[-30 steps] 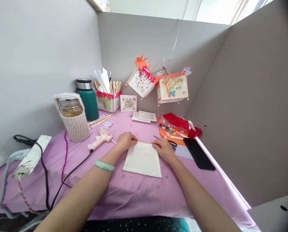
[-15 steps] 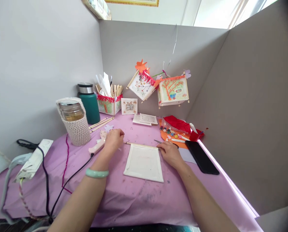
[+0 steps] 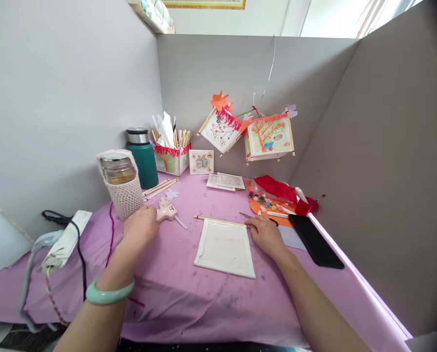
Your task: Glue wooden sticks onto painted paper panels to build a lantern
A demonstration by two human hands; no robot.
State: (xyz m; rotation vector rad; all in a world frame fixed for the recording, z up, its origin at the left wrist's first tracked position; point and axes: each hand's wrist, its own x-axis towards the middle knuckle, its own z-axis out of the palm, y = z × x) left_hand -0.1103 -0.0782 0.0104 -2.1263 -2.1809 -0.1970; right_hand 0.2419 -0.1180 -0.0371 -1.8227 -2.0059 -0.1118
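My left hand [image 3: 141,227] closes around the handle end of a pale pink glue gun [image 3: 166,210] lying on the table, a green bangle on its wrist. A whitish translucent stick [image 3: 181,222] rests by the gun. Before me lies a white fabric panel [image 3: 225,248], with a thin wooden stick [image 3: 218,220] along its far edge. My right hand [image 3: 266,235] rests at the stick's right end with its fingers closed on it, near the panel's corner. Scissors [image 3: 246,215] lie partly hidden beneath or behind that hand.
On the left stand a glass jar [image 3: 125,195] in a knitted sleeve and a green bottle [image 3: 145,164]. A black phone [image 3: 316,242] and paint pots [image 3: 262,199] lie right. Decorated lanterns [image 3: 270,137] hang at the back. A power strip [image 3: 66,239] trails cables at the left.
My left hand has moved left and toward me, from beside the stick's left end to the glue gun's handle. The right hand stays at the stick; the view has shifted slightly.
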